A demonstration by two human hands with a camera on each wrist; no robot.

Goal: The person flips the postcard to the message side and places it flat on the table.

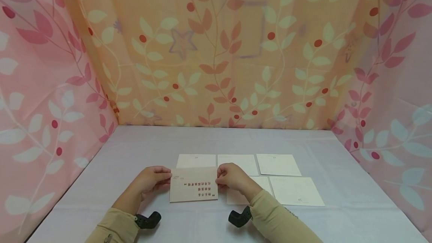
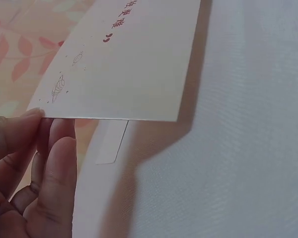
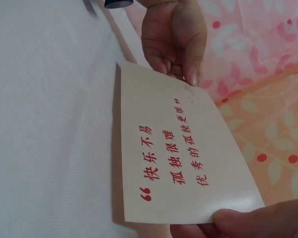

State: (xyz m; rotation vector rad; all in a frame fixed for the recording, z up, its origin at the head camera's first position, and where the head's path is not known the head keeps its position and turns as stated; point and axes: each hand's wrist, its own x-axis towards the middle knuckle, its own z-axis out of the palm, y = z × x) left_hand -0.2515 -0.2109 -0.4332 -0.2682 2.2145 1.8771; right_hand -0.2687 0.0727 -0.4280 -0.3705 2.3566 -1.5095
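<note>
Between both hands is a pale postcard (image 1: 194, 188) with red Chinese lettering and small line drawings, upside down in the head view. My left hand (image 1: 153, 181) pinches one short edge between thumb and fingers. At the opposite short edge, my right hand (image 1: 234, 177) grips the card with the thumb on its printed face. In the left wrist view the card (image 2: 144, 74) casts a shadow on the cloth below it. The right wrist view shows the whole printed face (image 3: 174, 153). Behind it, partly covered, lies a blank-looking card (image 1: 189, 160).
Several white cards lie in two rows, among them a back right card (image 1: 278, 165) and a front right card (image 1: 297, 191). A white cloth covers the table (image 1: 135, 145). Leaf-patterned curtains (image 1: 216, 48) enclose the back and sides. Black wrist-worn devices (image 1: 148, 220) sit below both hands.
</note>
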